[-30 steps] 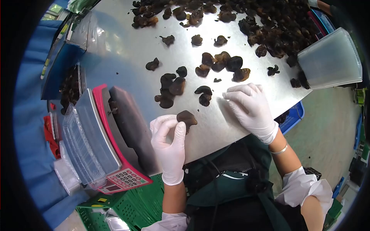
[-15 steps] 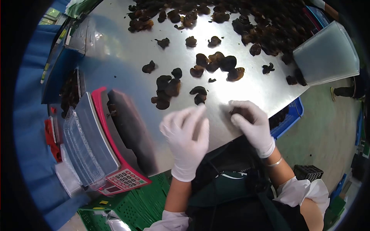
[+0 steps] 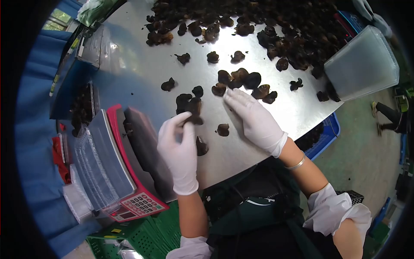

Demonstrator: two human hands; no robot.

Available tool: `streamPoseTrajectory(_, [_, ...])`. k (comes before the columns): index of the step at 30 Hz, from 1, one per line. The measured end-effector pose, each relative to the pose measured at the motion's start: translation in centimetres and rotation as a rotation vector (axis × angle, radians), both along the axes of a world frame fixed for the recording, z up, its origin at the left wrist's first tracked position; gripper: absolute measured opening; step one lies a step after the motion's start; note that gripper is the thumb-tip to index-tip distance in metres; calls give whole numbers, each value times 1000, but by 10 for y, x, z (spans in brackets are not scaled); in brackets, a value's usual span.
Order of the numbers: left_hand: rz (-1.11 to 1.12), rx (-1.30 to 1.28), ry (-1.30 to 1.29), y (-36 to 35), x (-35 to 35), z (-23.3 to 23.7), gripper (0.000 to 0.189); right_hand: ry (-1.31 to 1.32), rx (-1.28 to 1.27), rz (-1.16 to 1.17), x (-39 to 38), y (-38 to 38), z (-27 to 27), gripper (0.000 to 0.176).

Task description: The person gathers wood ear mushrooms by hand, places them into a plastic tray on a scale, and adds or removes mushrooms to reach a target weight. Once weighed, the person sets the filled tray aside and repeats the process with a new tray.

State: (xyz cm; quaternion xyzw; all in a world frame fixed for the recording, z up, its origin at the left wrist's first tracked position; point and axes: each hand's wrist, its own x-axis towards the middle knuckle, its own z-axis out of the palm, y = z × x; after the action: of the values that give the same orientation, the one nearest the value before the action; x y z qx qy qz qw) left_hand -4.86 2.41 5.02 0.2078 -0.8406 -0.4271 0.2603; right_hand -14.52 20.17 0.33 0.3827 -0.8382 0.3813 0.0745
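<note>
Dark dried fungus pieces lie scattered on a shiny metal table [image 3: 142,64]. My left hand [image 3: 179,146], in a white glove, pinches one dark fungus piece [image 3: 194,119] at its fingertips, close to a small cluster [image 3: 186,101]. Another piece [image 3: 201,146] lies beside that hand's thumb side. With its fingers stretched out flat, my gloved right hand [image 3: 254,118] has its tips next to a piece [image 3: 219,90] in the middle cluster. A single piece [image 3: 223,129] lies between the two hands.
A red scale [image 3: 129,142] with a keypad [image 3: 138,202] stands at the left, clear plastic trays [image 3: 99,159] beside it. A big fungus heap [image 3: 267,21] fills the far side. Stacked clear containers [image 3: 362,64] lie at right. Blue crate [image 3: 325,138] and green crate [image 3: 151,228] sit below the table edge.
The hands met near the table's front edge, then parted. My left hand moved left toward the cluster by the scale; my right hand reached forward to the middle cluster.
</note>
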Motion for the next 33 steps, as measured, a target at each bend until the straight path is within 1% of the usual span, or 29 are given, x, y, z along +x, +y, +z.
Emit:
streamPoseTrajectory(1, [59,83,38,-5,9,-2,20,-3,-4,3,2,1,2,34])
streamPoseTrajectory(3, [141,285,66,-11,27,-9,21,-138,91,182,8,8,15,31])
streamPoseTrajectory(4, [152,317,47,-13,35,-10,21,-208,21,196,9,13,23,31])
streamPoseTrajectory(5, [160,318,43,-13,39,-14,21,-213,23,203,8,16,26,31])
streamPoseTrajectory(7, [159,238,-41,-12,45,-21,24,-122,-27,71,8,21,28,32])
streamPoseTrajectory(8, [127,167,-152,-10,45,-18,27,-62,-52,60,7,21,19,40])
streamPoseTrajectory(9, [82,75,-176,-11,47,-26,29,-63,-51,61,11,21,19,40])
streamPoseTrajectory(11, [30,-26,-256,-9,46,-23,36,-48,82,-11,27,15,29,34])
streamPoseTrajectory(12, [31,-25,-259,-7,45,-22,36,-9,93,-17,32,12,29,34])
streamPoseTrajectory(14, [14,-215,-109,-1,42,-21,46,-29,146,-44,38,7,26,31])
streamPoseTrajectory(15, [13,-215,-108,2,42,-17,46,-47,197,-71,40,5,23,29])
streamPoseTrajectory(16, [-68,-298,-117,5,43,-11,49,-43,180,-95,41,3,18,24])
streamPoseTrajectory(17, [-147,-380,-126,8,43,-7,53,-40,182,-95,42,3,17,24])
streamPoseTrajectory(18, [-201,-364,-147,9,44,-6,47,-90,161,-120,45,4,17,24])
streamPoseTrajectory(19, [-196,-361,-148,7,47,-10,47,-142,141,-144,48,4,17,23])
streamPoseTrajectory(20, [-208,-354,-153,4,50,-18,44,-140,143,-139,51,3,18,23])
streamPoseTrajectory(21, [-220,-348,-158,2,51,-24,42,-124,66,-97,54,0,19,23])
streamPoseTrajectory(22, [-165,-306,-104,1,52,-28,28,-111,-11,-58,57,-3,20,23])
streamPoseTrajectory(23, [-166,-304,-105,0,54,-29,28,-133,20,29,59,-6,24,27])
streamPoseTrajectory(25, [-79,-110,-50,-4,56,-30,22,-153,-16,196,64,-20,20,39])
streamPoseTrajectory(26, [-76,-102,-46,-4,55,-30,22,-169,57,315,62,-23,19,54])
streamPoseTrajectory(27, [-77,-102,-44,-4,55,-30,22,-167,57,313,64,-26,18,54])
streamPoseTrajectory(29, [-80,-150,-40,-3,55,-31,23,-41,231,297,69,-30,16,63])
streamPoseTrajectory(30, [-80,-148,-38,-2,54,-30,23,-50,299,305,69,-31,19,65])
streamPoseTrajectory(32, [-47,-231,-114,0,52,-28,23,-50,296,267,68,-33,20,66])
streamPoseTrajectory(33, [-49,-229,-114,0,52,-28,23,-52,291,229,69,-34,21,66])
